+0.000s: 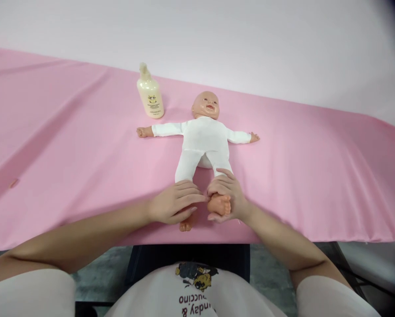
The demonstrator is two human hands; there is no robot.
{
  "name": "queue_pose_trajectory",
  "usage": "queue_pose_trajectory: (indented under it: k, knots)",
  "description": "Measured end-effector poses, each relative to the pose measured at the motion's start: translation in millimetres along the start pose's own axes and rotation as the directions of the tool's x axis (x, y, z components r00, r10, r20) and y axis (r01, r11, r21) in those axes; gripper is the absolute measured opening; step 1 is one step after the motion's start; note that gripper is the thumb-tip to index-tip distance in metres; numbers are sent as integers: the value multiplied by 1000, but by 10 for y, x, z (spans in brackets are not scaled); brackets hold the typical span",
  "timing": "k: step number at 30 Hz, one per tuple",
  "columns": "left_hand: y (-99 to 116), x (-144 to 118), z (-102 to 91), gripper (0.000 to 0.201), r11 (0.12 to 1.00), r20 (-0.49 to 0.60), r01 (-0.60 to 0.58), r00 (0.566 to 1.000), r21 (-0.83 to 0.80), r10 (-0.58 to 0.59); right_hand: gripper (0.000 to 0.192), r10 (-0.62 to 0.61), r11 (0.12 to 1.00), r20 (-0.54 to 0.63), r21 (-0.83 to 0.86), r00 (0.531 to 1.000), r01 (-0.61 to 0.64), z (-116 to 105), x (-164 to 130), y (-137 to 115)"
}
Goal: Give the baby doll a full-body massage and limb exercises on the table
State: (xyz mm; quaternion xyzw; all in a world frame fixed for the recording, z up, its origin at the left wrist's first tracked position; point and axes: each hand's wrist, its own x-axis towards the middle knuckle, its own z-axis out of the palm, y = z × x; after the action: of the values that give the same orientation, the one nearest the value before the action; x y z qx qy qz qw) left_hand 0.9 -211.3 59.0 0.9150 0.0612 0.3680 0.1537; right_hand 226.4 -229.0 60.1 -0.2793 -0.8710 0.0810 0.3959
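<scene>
**Doll's feet held at the near edge of a pink-covered tabletop**

A smooth pink cloth (68,145) is spread over the tabletop, hanging over the near edge; faint creases run across it on the left. Behind it a plain pale wall (250,39) is seen, and below the edge a grey floor (94,273) and a dark table frame.

A baby doll (204,141) in a white suit is laid on its back near the middle, arms spread, feet toward the near edge. The left hand (175,203) is laid flat, fingers together, over the doll's one foot. The right hand (228,196) is curled loosely round the other foot (219,204), whose toes show. A cream pump bottle (150,94) stands upright just beyond the doll's outstretched arm, apart from it.
</scene>
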Motion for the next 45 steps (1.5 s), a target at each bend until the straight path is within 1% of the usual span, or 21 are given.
queue_pose_trajectory:
  k: [2, 4, 7, 10, 16, 20, 25, 27, 31, 34, 36, 37, 39, 41, 42, 43, 45]
  knots:
    - [3, 7, -2, 32, 1000, 6, -3, 1000, 8, 3, 40, -4, 999, 41, 51, 999, 2, -13, 0, 0]
    - [4, 15, -5, 29, 1000, 16, -10, 1000, 12, 10, 34, -10, 997, 56, 74, 998, 6, -25, 1, -10]
    - [2, 22, -10, 26, 999, 65, -49, 997, 8, 48, 22, -4, 995, 24, 104, 1000, 1, -37, 6, -41]
    - [8, 22, -4, 23, 996, 120, -88, 989, -10, 89, 17, -11, 985, -8, 172, 1000, 12, -36, 13, -87]
    - [37, 3, 58, 20, 992, 181, -102, 977, -72, 113, 9, 2, 968, 6, 250, 1000, -3, -8, 28, -145]
    - [44, -8, 76, 25, 991, 209, -107, 970, -86, 123, 12, 15, 956, 8, 294, 1000, -17, -11, 26, -146]
    - [54, -3, 63, 28, 988, 202, -115, 970, -101, 133, 13, 51, 951, 2, 305, 999, -49, -14, 4, -170]
    - [60, 0, 66, 29, 989, 208, -107, 970, -98, 126, 16, 28, 956, -8, 291, 1000, -24, -2, -1, -179]
    - [64, -9, 89, 29, 991, 218, -96, 969, -92, 114, 25, -91, 959, -57, 265, 994, 103, 28, 10, -188]
    - [56, -37, 105, 29, 993, 214, -102, 970, -67, 114, 26, -112, 958, -32, 261, 993, 117, 32, 21, -186]
    - [47, -58, 106, 30, 993, 200, -114, 972, -40, 119, 25, -87, 958, -19, 273, 996, 89, 26, 17, -168]
    - [42, -66, 101, 30, 992, 193, -121, 973, -25, 123, 30, -63, 958, -20, 279, 998, 66, 24, 11, -151]
    - [34, -72, 82, 30, 992, 183, -130, 975, 4, 127, 49, -3, 962, -49, 274, 999, 16, 23, -10, -100]
    - [29, -64, 52, 31, 990, 166, -136, 977, 23, 131, 68, 28, 970, -113, 245, 993, 1, 28, -32, -36]
    - [28, -56, 37, 30, 990, 150, -138, 980, 31, 132, 74, 35, 975, -129, 223, 991, -5, 31, -40, -5]
    - [26, -47, 23, 30, 989, 129, -141, 982, 39, 135, 77, 40, 980, -127, 199, 991, -14, 32, -45, 23]
    - [23, -31, 3, 28, 987, 83, -147, 986, 58, 142, 76, 39, 989, -92, 143, 995, -26, 29, -42, 59]
